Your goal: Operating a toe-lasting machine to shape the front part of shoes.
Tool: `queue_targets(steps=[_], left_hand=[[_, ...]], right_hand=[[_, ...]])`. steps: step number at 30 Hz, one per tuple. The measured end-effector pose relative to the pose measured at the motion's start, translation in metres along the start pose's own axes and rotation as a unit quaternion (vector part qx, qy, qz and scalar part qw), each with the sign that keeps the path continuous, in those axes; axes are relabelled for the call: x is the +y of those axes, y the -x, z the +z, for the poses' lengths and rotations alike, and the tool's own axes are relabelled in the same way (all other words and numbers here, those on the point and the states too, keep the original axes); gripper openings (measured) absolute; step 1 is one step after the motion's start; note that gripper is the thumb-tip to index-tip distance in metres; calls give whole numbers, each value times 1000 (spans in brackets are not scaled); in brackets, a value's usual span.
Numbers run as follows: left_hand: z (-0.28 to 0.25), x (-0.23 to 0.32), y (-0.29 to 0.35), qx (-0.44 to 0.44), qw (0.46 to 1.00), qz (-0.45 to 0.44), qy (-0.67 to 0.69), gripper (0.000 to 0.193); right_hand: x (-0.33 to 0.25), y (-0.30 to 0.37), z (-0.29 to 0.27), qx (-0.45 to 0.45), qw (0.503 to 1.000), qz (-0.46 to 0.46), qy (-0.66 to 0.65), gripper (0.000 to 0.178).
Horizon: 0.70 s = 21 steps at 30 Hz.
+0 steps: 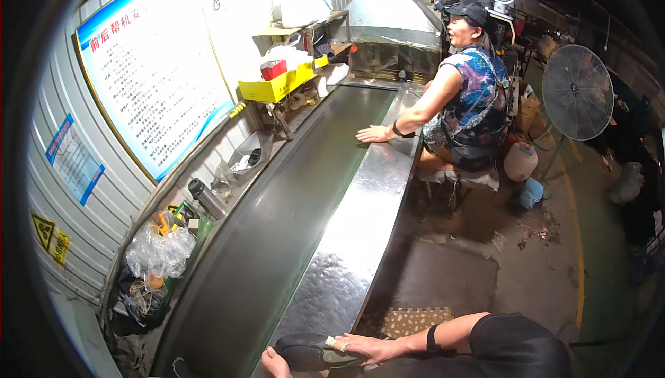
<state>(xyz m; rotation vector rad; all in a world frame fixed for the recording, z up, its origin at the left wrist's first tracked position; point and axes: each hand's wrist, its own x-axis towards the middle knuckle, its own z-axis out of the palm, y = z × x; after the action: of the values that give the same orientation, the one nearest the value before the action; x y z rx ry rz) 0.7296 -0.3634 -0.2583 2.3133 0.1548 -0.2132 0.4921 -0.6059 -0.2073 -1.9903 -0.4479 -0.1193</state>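
Although the lower edge crops the left grip (pixel 275 362), its fingers show against the left end of a black shoe (pixel 301 354); whether they clasp it I cannot tell. The right grip (pixel 367 348) is closed on the shoe's other end, beside a cream patch that is hard to make out. This one shoe is at the near end of the metal counter (pixel 360 219), its underside hidden, so contact with the surface is uncertain.

Along the counter's left edge runs one dark conveyor belt (pixel 267 212), a long stretch of it lying between the shoe and one co-worker (pixel 478 94), whose hand (pixel 374 133) rests at the belt's right edge. Beyond the belt's left edge, one thermos flask (pixel 208 199) and bunched plastic bags (pixel 159 250) crowd the side. One pedestal fan (pixel 578 92) stands at right, its base hard to see
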Motion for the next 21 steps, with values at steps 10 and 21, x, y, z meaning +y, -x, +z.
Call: queue_targets(steps=[10, 21], left_hand=[[-1, 64, 51, 7, 991, -60, -116, 63], [-4, 74, 44, 15, 993, -78, -84, 50]], right_hand=[[-41, -20, -55, -99, 984, 59, -135, 108], [1, -8, -39, -28, 997, -8, -77, 88]])
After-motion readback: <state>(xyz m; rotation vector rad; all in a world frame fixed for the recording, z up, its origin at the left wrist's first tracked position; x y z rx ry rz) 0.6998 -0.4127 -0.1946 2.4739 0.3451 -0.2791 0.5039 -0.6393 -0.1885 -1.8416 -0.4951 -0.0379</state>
